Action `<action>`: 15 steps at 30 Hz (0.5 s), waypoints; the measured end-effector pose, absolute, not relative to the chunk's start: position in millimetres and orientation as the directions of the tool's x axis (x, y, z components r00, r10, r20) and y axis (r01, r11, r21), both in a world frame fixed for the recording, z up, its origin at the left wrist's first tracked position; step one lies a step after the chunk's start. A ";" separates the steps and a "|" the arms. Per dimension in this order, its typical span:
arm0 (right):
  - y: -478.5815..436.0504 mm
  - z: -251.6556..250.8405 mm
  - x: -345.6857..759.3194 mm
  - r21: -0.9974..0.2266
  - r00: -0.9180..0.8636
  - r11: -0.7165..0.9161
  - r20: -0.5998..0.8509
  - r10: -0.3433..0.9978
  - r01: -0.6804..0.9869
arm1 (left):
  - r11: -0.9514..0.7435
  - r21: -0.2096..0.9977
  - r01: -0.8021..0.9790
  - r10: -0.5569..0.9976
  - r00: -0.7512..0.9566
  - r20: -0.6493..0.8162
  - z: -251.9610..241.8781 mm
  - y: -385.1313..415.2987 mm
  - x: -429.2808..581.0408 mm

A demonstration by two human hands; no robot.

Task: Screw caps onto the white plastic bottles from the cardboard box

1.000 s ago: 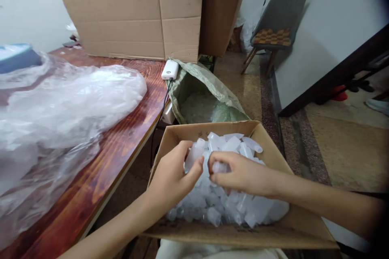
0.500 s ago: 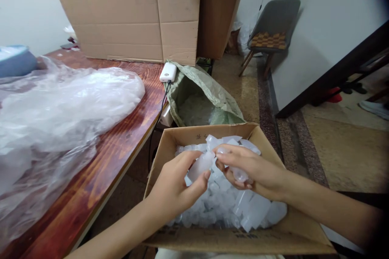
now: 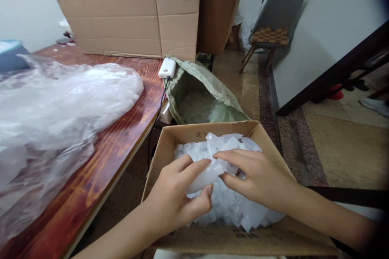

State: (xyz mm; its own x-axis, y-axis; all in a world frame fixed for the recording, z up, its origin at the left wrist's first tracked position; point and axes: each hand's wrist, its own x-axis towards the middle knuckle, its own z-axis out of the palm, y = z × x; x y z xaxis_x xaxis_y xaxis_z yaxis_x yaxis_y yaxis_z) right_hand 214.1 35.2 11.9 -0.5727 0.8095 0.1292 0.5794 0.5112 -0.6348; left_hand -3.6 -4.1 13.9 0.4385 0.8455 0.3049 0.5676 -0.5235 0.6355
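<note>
My left hand (image 3: 182, 190) is closed around a translucent white plastic tube (image 3: 200, 178), held at a slant above the box, with fingers on top and the thumb below. My right hand (image 3: 252, 170) pinches the tube's right end between finger and thumb. Part of another rounded clear piece (image 3: 232, 169) shows under the right fingers; whether they grip it is hidden. Below both hands is an open cardboard box (image 3: 298, 236) holding a heap of similar white plastic pieces (image 3: 226, 206), some flat and long, others small and cap-like.
Behind the box stands an open green woven sack (image 3: 225, 89) with pale pieces inside. On the wooden table (image 3: 124, 129) lie a large clear plastic bag (image 3: 69, 97) of white pieces and a white device (image 3: 167, 68) with a black cable. A grey chair (image 3: 278, 16) stands farther back.
My right hand has turned palm-down and moved left onto the tube's end, which it was apart from before. My left hand keeps hold of the tube, its fingers stretched farther along it.
</note>
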 end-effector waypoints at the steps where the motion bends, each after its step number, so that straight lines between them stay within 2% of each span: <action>1: 34.3 11.5 216.5 -0.620 -0.587 0.536 0.146 0.796 0.573 | -0.528 0.638 0.560 0.842 0.445 0.306 14.4 -4.2 -3.3; 6: 27.5 13.4 227.1 -0.507 -0.667 0.665 0.212 0.714 0.549 | -0.468 0.713 0.522 0.865 0.436 0.248 19.1 -2.5 -2.5; 8: 24.2 15.5 228.7 -0.430 -0.705 0.714 0.216 0.676 0.553 | -0.422 0.761 0.492 0.880 0.424 0.214 21.0 -1.0 -3.0; 10: 22.4 18.6 227.5 -0.404 -0.729 0.732 0.199 0.655 0.548 | -0.368 0.817 0.444 0.889 0.424 0.170 22.2 0.7 -3.5; 12: 23.0 23.4 223.5 -0.489 -0.712 0.677 0.149 0.686 0.550 | -0.323 0.856 0.403 0.896 0.421 0.140 22.5 1.9 -3.5; 15: 25.8 33.4 216.2 -0.707 -0.668 0.441 -0.060 0.742 0.553 | -0.326 0.860 0.392 0.898 0.412 0.153 22.0 2.4 -2.6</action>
State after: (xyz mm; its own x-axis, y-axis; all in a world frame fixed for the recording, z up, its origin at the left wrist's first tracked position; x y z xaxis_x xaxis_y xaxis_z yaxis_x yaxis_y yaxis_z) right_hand 216.2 25.8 33.4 -0.6679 0.7418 -0.0601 0.5530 0.4407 -0.7071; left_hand -2.6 2.4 22.0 0.4122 0.8982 0.1526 0.3922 -0.3261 0.8602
